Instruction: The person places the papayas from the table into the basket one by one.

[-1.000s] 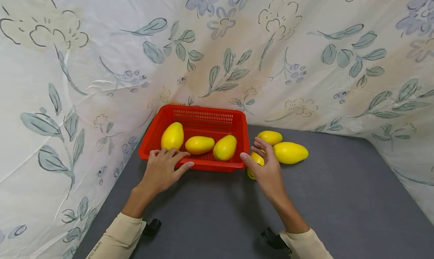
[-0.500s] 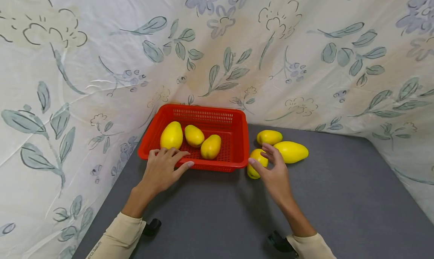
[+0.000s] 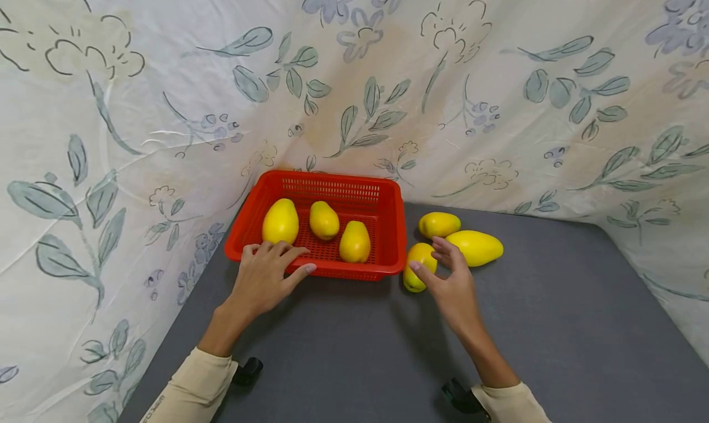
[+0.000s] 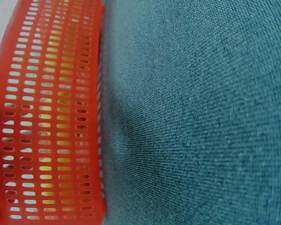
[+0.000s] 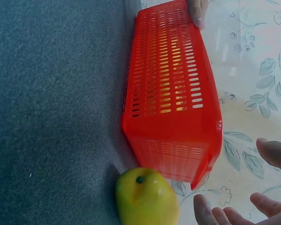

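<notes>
A red plastic basket [image 3: 388, 226] with slotted walls holds three yellow mangoes, one large mango [image 3: 280, 221] on the left, a smaller mango [image 3: 324, 220] in the middle and another mango [image 3: 355, 242] to its right. My left hand [image 3: 266, 279] grips the basket's near rim, fingers over it and thumb along the outside. Just right of the basket, my right hand [image 3: 451, 287] hovers with thumb and fingers spread apart, holding nothing. It partly overlaps a yellow-green mango [image 3: 416, 275], whose stem end shows in the right wrist view, close to the basket's end wall.
Beyond the right hand, a small mango [image 3: 439, 224] and a large mango [image 3: 476, 248] lie together on the dark grey tabletop [image 3: 559, 312]. A floral cloth [image 3: 498, 103] hangs behind the basket and along the left side.
Inside the basket, the middle and right mangoes have rolled and turned, ending farther left than at first. My right hand has drifted right, away from the basket. The left hand stays put.
</notes>
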The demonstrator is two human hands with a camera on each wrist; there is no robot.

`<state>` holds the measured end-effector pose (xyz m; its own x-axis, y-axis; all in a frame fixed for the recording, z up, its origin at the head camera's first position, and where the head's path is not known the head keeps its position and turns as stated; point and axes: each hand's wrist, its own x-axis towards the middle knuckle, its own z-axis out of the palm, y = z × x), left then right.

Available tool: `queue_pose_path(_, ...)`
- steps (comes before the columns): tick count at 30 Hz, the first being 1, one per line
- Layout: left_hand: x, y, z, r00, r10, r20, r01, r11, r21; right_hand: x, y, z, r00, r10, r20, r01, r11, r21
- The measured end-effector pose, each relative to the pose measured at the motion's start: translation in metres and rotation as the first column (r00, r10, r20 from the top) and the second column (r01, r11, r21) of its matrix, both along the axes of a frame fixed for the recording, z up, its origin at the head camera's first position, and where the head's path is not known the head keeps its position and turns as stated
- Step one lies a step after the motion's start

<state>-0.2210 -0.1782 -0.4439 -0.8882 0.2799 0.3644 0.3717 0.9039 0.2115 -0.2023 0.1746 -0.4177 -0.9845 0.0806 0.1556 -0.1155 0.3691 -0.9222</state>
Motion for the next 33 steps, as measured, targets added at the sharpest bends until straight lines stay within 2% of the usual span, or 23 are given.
queue_pose_path(21,-0.001,0.000,0.000,1.000,0.001,0.015,-0.001,1.000,0.003,-0.015,0.012,-0.017,0.998,-0.033,0.052,0.028,0.994,0.102)
queue_pose_path(33,-0.003,0.000,0.002,1.000,0.001,0.020,-0.001,1.000,0.004,-0.027,0.017,-0.025,0.995,-0.046,0.090,0.028,0.982,0.186)
